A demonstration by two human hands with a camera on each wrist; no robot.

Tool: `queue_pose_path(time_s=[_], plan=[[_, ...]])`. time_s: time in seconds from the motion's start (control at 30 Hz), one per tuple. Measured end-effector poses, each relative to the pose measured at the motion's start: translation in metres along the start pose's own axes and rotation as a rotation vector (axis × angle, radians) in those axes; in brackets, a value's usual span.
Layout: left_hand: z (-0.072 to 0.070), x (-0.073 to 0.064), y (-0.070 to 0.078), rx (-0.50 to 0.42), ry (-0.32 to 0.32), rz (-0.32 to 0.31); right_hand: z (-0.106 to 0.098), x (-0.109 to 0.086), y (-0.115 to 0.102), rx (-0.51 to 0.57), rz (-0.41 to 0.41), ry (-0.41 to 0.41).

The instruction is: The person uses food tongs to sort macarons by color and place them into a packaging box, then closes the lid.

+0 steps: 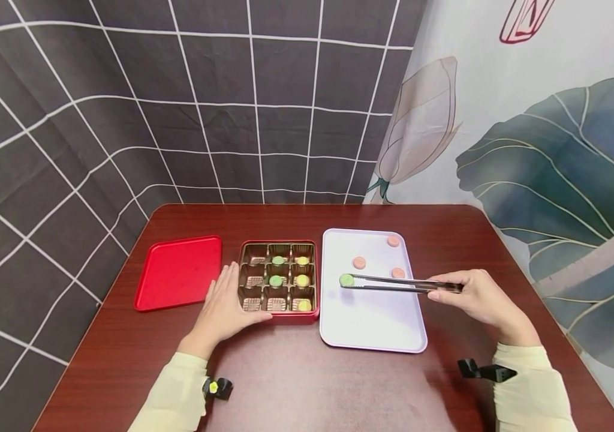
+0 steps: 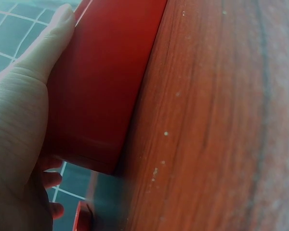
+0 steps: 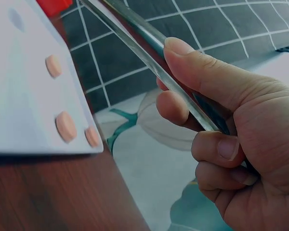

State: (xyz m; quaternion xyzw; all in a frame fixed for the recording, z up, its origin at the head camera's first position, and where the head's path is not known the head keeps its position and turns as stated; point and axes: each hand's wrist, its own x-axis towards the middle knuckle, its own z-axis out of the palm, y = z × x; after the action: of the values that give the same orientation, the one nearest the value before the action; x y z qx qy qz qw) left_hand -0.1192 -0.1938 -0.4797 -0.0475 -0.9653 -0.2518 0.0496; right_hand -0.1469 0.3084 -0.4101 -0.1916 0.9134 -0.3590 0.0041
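In my right hand [image 1: 479, 300] I grip metal tongs [image 1: 404, 284], thumb along one arm and fingers curled round the other. Their tips pinch a small round green piece [image 1: 347, 280] over the white tray [image 1: 372, 324]. My left hand [image 1: 224, 309] rests at the near left corner of a red box [image 1: 291, 320], fingers straight along its left side and thumb on its front edge. Inside the box, a gold divided insert holds two green pieces [image 1: 276, 281] and three yellow pieces [image 1: 303, 280], the yellow ones down the right column. The left wrist view shows the thumb [image 2: 48, 45] against the red wall.
Three pink round pieces [image 1: 359, 263] lie on the tray's far and right parts. A red lid [image 1: 180, 273] lies on the brown table [image 1: 280, 384], left of the box. Behind the table hang a dark grid-patterned cloth [image 1: 285, 132] and a leaf-printed cloth [image 1: 566, 156].
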Motion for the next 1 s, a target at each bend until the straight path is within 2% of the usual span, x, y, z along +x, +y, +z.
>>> queue_pose_path(time_s=[0.33,0.57,0.77,1.0], plan=[[0.0,0.0,-0.001,-0.006,-0.006,-0.006,0.012,0.023,-0.024,0.065,-0.016,-0.039],[0.0,0.001,0.0,-0.015,-0.001,0.0,0.027,0.04,-0.035,0.093,-0.078,-0.06],[-0.001,0.0,0.001,-0.015,0.001,-0.001,0.04,0.05,-0.047,0.121,-0.086,-0.082],[-0.001,0.0,0.001,-0.017,0.02,0.007,0.055,0.06,-0.057,0.103,-0.127,-0.106]])
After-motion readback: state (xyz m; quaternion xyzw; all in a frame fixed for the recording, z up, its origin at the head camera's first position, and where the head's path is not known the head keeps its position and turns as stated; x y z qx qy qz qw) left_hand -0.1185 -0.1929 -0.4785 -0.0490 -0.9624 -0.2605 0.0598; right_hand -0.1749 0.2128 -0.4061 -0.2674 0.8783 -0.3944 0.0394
